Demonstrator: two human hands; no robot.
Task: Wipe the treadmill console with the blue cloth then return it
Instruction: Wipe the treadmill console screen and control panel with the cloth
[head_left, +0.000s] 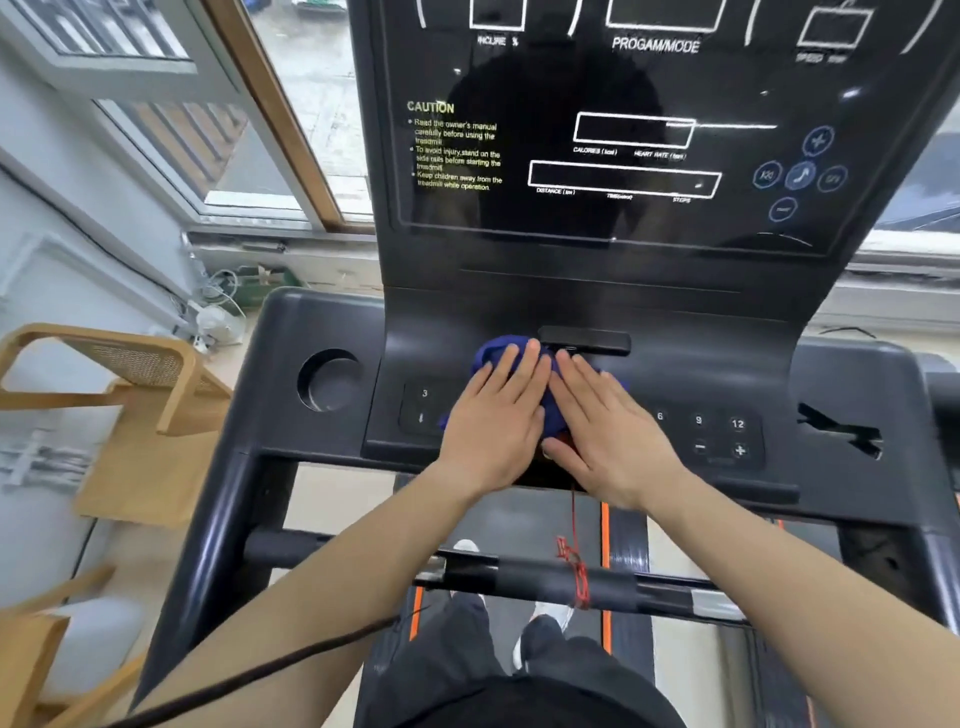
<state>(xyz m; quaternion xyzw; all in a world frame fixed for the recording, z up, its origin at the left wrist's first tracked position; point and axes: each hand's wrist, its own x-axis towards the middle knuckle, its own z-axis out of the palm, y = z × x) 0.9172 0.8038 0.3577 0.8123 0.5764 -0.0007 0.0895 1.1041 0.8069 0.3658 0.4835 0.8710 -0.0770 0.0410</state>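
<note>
The black treadmill console (623, 312) fills the upper middle of the head view, with a glossy display panel above and a button deck below. A blue cloth (498, 351) lies bunched on the middle of the button deck. My left hand (493, 421) lies flat on the cloth's left part, fingers together and pointing up. My right hand (602, 421) rests flat on its right part, touching the left hand. Most of the cloth is hidden under both palms.
A round cup holder (330, 379) sits at the deck's left. Number and plus/minus buttons (719, 434) lie to the right. A red safety cord (574, 566) hangs onto the handlebar (519, 571). Wooden chairs (130, 405) stand left, under a window (171, 119).
</note>
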